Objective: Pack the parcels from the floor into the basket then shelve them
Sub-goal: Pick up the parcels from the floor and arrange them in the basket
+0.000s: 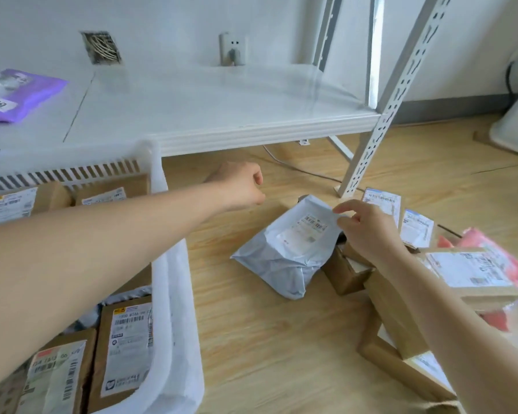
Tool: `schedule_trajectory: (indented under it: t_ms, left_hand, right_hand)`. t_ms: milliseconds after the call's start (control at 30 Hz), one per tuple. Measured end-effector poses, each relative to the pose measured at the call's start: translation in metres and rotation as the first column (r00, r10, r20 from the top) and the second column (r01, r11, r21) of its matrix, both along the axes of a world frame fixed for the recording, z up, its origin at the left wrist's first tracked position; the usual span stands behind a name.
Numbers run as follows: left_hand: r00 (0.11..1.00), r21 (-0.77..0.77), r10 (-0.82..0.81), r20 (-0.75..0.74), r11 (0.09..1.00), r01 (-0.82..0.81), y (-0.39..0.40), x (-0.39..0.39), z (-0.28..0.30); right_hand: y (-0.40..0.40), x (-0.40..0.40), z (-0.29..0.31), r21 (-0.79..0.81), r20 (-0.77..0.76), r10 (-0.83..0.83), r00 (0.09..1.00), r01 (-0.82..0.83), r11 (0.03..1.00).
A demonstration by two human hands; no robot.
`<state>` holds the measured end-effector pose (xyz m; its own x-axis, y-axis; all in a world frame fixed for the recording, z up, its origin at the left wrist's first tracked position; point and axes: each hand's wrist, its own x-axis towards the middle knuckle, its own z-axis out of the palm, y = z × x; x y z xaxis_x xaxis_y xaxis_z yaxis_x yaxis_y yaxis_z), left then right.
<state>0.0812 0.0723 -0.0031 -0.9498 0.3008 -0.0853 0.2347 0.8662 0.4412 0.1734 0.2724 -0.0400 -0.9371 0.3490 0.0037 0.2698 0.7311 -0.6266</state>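
Observation:
A grey plastic mailer bag (284, 258) with a white label lies on the wooden floor, leaning on brown boxes. My right hand (368, 228) pinches its upper right corner. My left hand (243, 183) hovers over the floor to the bag's upper left, fingers curled shut and holding nothing. The white basket (174, 294) stands at the left with several brown labelled parcels (126, 345) inside. More cardboard parcels (395, 318) and a red mailer (497, 258) lie piled on the floor at the right.
A white low shelf (222, 106) spans the back, with a purple packet (15, 94) on its left end. A perforated shelf post (383, 115) stands on the floor behind the bag. A cable (305, 171) runs under the shelf.

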Motion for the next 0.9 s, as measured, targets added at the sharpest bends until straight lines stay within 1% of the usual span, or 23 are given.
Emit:
schedule_trajectory:
  t_ms: [100, 200, 333, 400, 467, 533, 567, 633, 733, 767, 833, 867, 900]
  left_hand:
    - [0.997, -0.048, -0.003, 0.077, 0.999, 0.006, 0.024, -0.017, -0.024]
    - [0.988, -0.145, -0.042, 0.151, 0.987, 0.065, 0.042, -0.036, -0.05]
    - [0.97, -0.163, -0.037, 0.24, 0.984, 0.078, 0.061, -0.058, -0.089]
    - [0.954, -0.186, -0.039, 0.297, 0.978, 0.098, 0.067, -0.067, -0.109]
    - [0.943, -0.208, -0.008, 0.333, 0.975, 0.082, 0.071, -0.075, -0.125]
    - [0.935, -0.217, 0.04, 0.352, 0.975, 0.04, 0.076, -0.081, -0.138]
    - [0.926, -0.213, 0.051, 0.373, 0.976, 0.032, 0.079, -0.082, -0.145]
    - [0.896, -0.164, 0.013, 0.444, 0.984, 0.067, 0.086, -0.085, -0.157]
    - [0.833, -0.037, -0.091, 0.545, 0.99, 0.133, 0.092, -0.086, -0.168]
    - [0.821, -0.026, -0.101, 0.562, 0.99, 0.139, 0.092, -0.087, -0.169]
    - [0.795, -0.068, -0.087, 0.6, 0.985, 0.159, 0.087, -0.087, -0.173]
    - [0.755, -0.087, -0.076, 0.651, 0.981, 0.174, 0.083, -0.086, -0.175]
    - [0.694, -0.092, -0.07, 0.717, 0.977, 0.193, 0.08, -0.085, -0.174]
  right_hand:
    - [0.012, -0.01, -0.033, -0.133, 0.046, -0.056, 0.997, 0.062, 0.989]
    - [0.017, -0.022, -0.071, -0.177, 0.131, -0.08, 0.988, 0.103, 0.979]
    - [0.019, -0.032, -0.113, -0.354, 0.226, -0.139, 0.964, 0.214, 0.911]
    - [0.019, -0.037, -0.131, -0.399, 0.279, -0.124, 0.952, 0.232, 0.887]
    - [0.018, -0.041, -0.142, -0.426, 0.324, -0.077, 0.943, 0.218, 0.878]
    - [0.017, -0.046, -0.153, -0.489, 0.335, -0.056, 0.941, 0.224, 0.843]
    - [0.018, -0.047, -0.159, -0.515, 0.323, -0.076, 0.943, 0.243, 0.822]
    - [0.021, -0.05, -0.171, -0.54, 0.287, -0.145, 0.947, 0.285, 0.792]
    - [0.018, -0.048, -0.187, -0.599, 0.262, -0.155, 0.953, 0.286, 0.748]
    - [0.015, -0.048, -0.191, -0.632, 0.259, -0.149, 0.954, 0.285, 0.72]
    - [0.01, -0.047, -0.195, -0.683, 0.257, -0.127, 0.958, 0.273, 0.677]
    - [0.009, -0.048, -0.196, -0.696, 0.257, -0.119, 0.959, 0.269, 0.666]
    - [0.009, -0.049, -0.197, -0.703, 0.257, -0.114, 0.96, 0.267, 0.659]
